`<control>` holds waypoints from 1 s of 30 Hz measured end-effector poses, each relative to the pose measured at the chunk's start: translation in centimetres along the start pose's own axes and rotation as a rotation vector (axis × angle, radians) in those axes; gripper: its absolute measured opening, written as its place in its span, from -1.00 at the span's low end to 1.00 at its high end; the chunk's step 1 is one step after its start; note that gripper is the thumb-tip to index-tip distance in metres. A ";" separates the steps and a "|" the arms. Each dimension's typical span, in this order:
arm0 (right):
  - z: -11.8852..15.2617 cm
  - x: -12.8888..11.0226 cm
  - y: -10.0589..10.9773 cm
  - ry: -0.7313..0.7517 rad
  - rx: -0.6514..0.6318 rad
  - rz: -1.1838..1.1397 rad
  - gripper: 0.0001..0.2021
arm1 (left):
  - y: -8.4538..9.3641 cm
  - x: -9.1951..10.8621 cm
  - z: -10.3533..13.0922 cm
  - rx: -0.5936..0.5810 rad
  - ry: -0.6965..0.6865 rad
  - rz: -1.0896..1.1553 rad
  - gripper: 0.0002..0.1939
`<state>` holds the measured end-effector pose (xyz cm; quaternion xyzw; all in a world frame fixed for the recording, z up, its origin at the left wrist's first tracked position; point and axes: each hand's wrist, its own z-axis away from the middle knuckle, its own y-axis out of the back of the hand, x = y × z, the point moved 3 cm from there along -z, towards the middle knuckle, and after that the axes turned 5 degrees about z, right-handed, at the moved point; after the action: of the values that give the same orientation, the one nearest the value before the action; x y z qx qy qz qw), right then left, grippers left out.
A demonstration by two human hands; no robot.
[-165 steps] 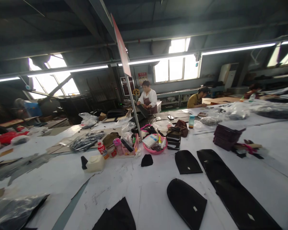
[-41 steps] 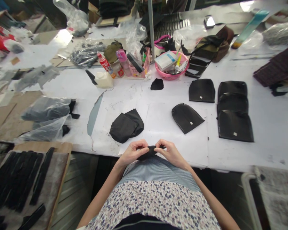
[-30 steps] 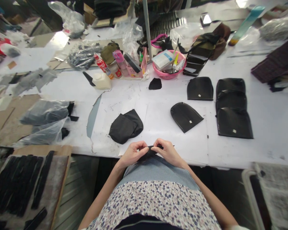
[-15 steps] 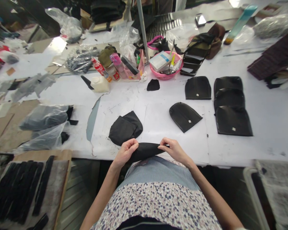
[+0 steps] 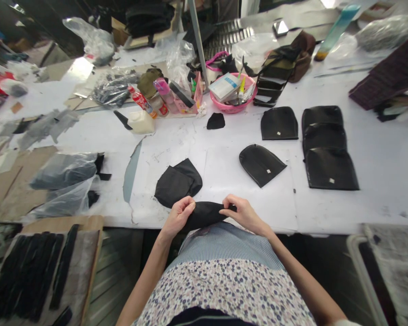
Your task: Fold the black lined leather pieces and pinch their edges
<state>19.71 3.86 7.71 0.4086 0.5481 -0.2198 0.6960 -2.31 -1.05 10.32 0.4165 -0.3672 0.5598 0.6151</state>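
Note:
A black fabric piece [image 5: 206, 214] is stretched between my hands at the table's front edge, close to my apron. My left hand [image 5: 180, 213] pinches its left end. With thumb and fingers closed, my right hand [image 5: 240, 211] grips the upper edge near the right end. Just beyond my left hand, two overlapping black fabric pieces [image 5: 177, 182] lie on the white table [image 5: 221, 158]. Farther right rests a black rounded panel [image 5: 261, 165] with a small white mark. Another such panel [image 5: 279, 124] lies behind it, and an overlapping row of panels [image 5: 330, 167] is to its right.
A pink basin [image 5: 233, 107] of small supplies stands at the back, beside bottles and a cream container [image 5: 141, 122]. Plastic-wrapped pieces [image 5: 66, 170] lie at left. Black strips [image 5: 23, 276] rest on a lower board at front left. A small black scrap [image 5: 216, 121] sits mid-table.
My right hand has shifted slightly left along the black fabric's edge. My left hand keeps its pinch almost unmoved. The whole view has shifted a little.

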 end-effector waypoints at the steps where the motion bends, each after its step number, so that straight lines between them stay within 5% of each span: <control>1: -0.1 -0.2 -0.1 0.018 0.000 -0.011 -0.84 | -0.1 0.0 0.0 -0.007 -0.004 -0.005 -0.67; 19: -1.3 -0.9 -2.3 -0.076 0.027 0.016 -0.85 | -1.5 -0.6 0.1 -0.073 -0.030 -0.072 -0.72; 30: -0.9 1.3 0.9 -0.090 -0.137 -0.054 -0.85 | 0.1 -0.3 -0.3 -0.012 0.024 0.044 -0.69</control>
<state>20.27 5.26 6.77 0.3349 0.5406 -0.2186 0.7401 -2.43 -0.92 9.96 0.3980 -0.3721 0.5760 0.6094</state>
